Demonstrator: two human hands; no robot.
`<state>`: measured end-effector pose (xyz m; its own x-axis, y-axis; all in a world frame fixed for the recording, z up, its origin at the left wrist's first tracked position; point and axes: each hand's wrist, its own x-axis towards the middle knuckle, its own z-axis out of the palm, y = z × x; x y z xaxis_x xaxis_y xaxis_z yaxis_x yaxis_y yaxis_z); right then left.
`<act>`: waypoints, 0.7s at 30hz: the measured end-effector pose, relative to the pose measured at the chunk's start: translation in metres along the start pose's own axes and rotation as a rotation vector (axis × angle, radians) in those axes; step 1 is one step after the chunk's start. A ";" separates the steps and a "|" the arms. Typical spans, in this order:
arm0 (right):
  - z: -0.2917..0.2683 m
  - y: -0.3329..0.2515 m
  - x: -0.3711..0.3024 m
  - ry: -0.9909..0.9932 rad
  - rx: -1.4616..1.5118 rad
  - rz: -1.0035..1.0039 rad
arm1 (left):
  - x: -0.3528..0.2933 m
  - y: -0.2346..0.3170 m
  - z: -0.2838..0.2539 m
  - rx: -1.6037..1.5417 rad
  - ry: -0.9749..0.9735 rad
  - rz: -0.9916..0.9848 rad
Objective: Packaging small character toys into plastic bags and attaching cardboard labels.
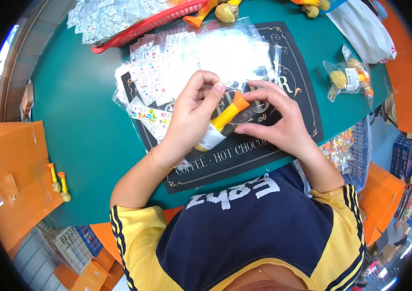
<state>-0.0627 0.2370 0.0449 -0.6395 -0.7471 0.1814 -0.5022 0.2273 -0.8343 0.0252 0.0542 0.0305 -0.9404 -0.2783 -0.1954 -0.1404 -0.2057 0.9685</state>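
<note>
A yellow toy with an orange flared end (230, 112) lies slanted between my hands, a white label (212, 138) around its lower part. Clear film around it looks like a plastic bag, though glare hides its edges. My left hand (198, 99) is on the toy's left, thumb and forefinger pinched, seemingly on the bag's edge. On the other side my right hand (278, 114) has thumb and fingers apart, curved near the orange end. Beneath are a black printed mat (293, 63) and a spread of clear bags with printed labels (152, 72).
A red basket (155, 24) of printed bags stands at the far left. Loose yellow-orange toys (226, 13) lie beyond the mat, and a bagged toy (350, 77) sits on the right of the green table (84, 97). Two small toys (60, 184) rest by an orange box (16, 179).
</note>
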 end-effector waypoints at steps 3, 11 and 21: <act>0.003 0.005 0.001 0.023 0.093 -0.015 | -0.002 0.003 0.006 -0.040 0.036 -0.062; -0.004 0.004 0.006 -0.154 0.210 0.196 | 0.005 0.001 -0.013 -0.031 -0.078 -0.103; -0.002 0.022 0.000 -0.120 0.169 -0.008 | 0.009 0.007 -0.018 0.245 -0.276 -0.238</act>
<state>-0.0747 0.2438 0.0279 -0.5566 -0.8199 0.1336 -0.3959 0.1204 -0.9104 0.0212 0.0335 0.0332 -0.9159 0.0183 -0.4010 -0.4010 0.0047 0.9161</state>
